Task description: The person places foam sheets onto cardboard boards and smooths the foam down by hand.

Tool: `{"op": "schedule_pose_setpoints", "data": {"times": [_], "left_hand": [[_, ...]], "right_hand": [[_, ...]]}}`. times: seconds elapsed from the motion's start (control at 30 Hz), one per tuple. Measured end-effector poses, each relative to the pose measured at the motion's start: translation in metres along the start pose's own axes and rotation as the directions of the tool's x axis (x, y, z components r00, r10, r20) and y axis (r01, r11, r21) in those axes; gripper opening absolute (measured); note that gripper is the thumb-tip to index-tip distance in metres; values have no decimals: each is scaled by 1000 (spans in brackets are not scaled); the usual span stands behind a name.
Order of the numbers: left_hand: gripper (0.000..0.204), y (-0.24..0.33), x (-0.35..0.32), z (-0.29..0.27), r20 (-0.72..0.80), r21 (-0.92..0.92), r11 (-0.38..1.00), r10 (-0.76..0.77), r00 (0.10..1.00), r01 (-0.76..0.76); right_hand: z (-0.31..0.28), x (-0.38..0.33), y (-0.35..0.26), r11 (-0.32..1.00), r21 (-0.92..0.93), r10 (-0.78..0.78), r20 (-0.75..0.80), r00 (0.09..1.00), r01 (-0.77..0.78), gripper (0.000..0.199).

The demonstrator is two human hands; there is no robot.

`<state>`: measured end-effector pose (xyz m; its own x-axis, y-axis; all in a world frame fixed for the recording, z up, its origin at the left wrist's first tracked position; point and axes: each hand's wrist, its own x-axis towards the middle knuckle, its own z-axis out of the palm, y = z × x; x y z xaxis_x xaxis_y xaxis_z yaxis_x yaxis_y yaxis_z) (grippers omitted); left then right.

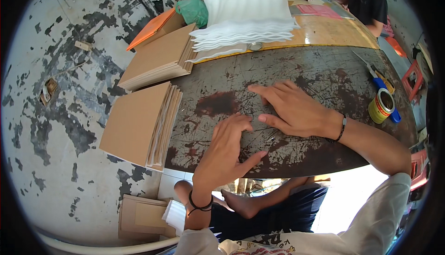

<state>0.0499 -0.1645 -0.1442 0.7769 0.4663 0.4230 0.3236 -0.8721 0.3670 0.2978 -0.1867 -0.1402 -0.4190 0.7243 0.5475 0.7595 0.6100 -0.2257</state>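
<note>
**Both hands flat on a bare, scarred worktop**

The left hand (227,148) and right hand (289,109) lie palm down on the dark, scratched worktop (315,69), fingers spread, each grip holding nothing. The right hand's fingertips sit just ahead of the left hand's, near the middle of the dark surface. Around them the top is open: free room runs to the right as far as one yellow tape roll (381,105) near the right edge, with a blue-handled cutter (378,81) just behind it.

The near edge of the worktop curves just below the left wrist. Along the left edge, two stacks of brown cardboard sheets overhang: a near stack (136,122) and a far stack (160,58). Beyond the dark section, on a yellowish surface, sits one pile of white foam sheets (248,16). Another flat cardboard piece (146,215) lies on the floor below. A second person (366,0) sits at the far right corner.
</note>
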Motion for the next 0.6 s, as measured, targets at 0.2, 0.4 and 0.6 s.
{"op": "schedule_pose_setpoints", "data": {"times": [0.2, 0.4, 0.6], "left_hand": [[58, -5, -3, -1, -31, -117, 992, -44, 999, 40], [57, -5, -1, -2, -41, -154, 988, -21, 999, 15], [52, -2, 1, -2, -23, -97, 995, 24, 999, -26]], "right_hand": [[-4, 8, -11, 996, -77, -51, 15, 999, 52, 49], [-5, 5, -18, 994, -75, -79, 13, 997, 80, 50], [-12, 7, -14, 999, -35, 41, 85, 996, -39, 51]]}}
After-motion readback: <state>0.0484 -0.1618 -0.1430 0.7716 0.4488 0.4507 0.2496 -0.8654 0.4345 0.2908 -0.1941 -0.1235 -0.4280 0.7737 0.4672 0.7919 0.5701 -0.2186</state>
